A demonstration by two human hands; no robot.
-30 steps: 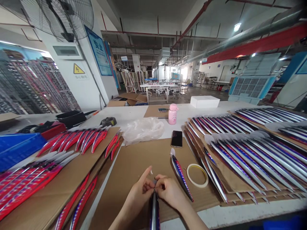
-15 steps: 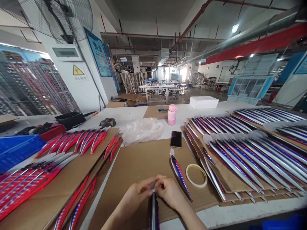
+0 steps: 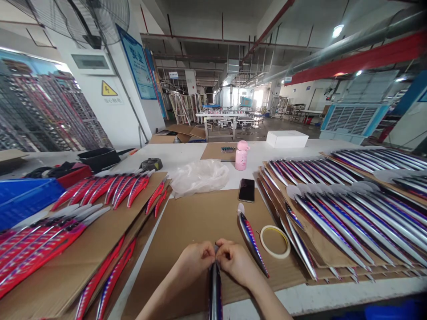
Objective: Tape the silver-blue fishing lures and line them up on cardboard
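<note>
Red lures [image 3: 110, 191] lie in rows on cardboard at the left. At centre, the left hand [image 3: 195, 260] and right hand [image 3: 236, 262] meet, both closed, fingertips pinched on the tip of a dark lure [image 3: 215, 291] held over the cardboard sheet [image 3: 200, 222]. Judgement: work this fine needs the tip kept steady and square between both pinches. A loose lure [image 3: 251, 242] and tape roll [image 3: 274, 242] lie just right; silver lures [image 3: 350, 213] beyond.

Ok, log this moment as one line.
left hand: pinching lure tip | right hand: pinching lure tip | lure: held over cardboard | tape roll: right, untouched
</note>
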